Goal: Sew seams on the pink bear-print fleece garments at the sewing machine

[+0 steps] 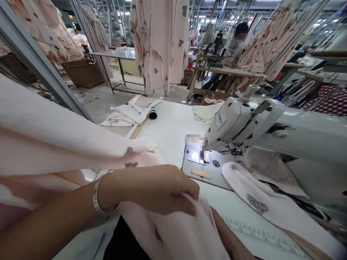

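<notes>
My left hand (168,189), with a bracelet (99,195) at its wrist, pinches the edge of a pale pink printed fabric (176,227). The cloth hangs down in front of me over the table's near edge. More pink fabric (67,144) with small bear prints stretches away to the left. Of my right hand (230,234) only a part shows beyond the cloth at the lower right; its fingers are hidden behind the fabric. Past both hands stands a white sewing machine (238,122), its lamp lighting the needle plate (193,155).
A pale fabric piece (252,202) with a bear print lies right of the needle plate. On the table's far left are folded white pieces (127,113) and a black-and-white striped roll (153,113). Pink cloth (165,43) hangs beyond. A co-worker (237,45) sits at another machine.
</notes>
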Motion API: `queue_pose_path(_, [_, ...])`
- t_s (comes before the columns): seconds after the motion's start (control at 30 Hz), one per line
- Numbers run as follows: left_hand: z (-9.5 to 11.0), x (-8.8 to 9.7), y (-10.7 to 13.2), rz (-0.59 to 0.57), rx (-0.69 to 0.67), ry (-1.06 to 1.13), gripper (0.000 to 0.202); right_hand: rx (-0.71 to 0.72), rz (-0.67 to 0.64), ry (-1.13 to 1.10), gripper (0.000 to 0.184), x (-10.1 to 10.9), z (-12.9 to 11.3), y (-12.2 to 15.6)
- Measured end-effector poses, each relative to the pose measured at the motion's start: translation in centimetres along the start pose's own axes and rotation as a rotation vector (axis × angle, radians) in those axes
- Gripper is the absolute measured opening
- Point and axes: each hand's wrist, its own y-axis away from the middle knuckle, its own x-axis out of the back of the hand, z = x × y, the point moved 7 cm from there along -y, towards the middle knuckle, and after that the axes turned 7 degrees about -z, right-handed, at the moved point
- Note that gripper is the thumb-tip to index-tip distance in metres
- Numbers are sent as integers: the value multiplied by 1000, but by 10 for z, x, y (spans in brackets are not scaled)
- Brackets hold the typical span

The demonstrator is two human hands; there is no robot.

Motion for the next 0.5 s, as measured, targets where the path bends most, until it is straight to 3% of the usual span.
queue_pose_path(0.07, [3, -2, 1, 78, 23, -5, 5, 67, 138, 109, 71, 0, 2, 0])
queue_pose_path(0.13, [7, -3, 2, 226, 64, -110, 8, 97, 191, 168, 73, -1, 3, 2])
queue_pose_path(0.23, [18, -7, -1, 467, 43, -322, 14, 99, 179, 198, 77, 4, -4, 6])
queue_pose_path(0.33, [28, -17, -1, 609, -11, -433, 8, 87, 90, 231, 69, 15, -18, 8])
queue_pose_path(0.37, [29, -19, 1, 634, -14, -420, 6, 92, 125, 223, 63, 22, -22, 8])
queue_pose_path(0.43, [30, -17, 11, 669, -23, -375, 8, 107, 320, 170, 56, 38, -27, 8])
queue_pose_path(0.5, [34, -7, 23, 673, -71, -456, 15, 81, 474, 79, 57, 41, -23, 6])
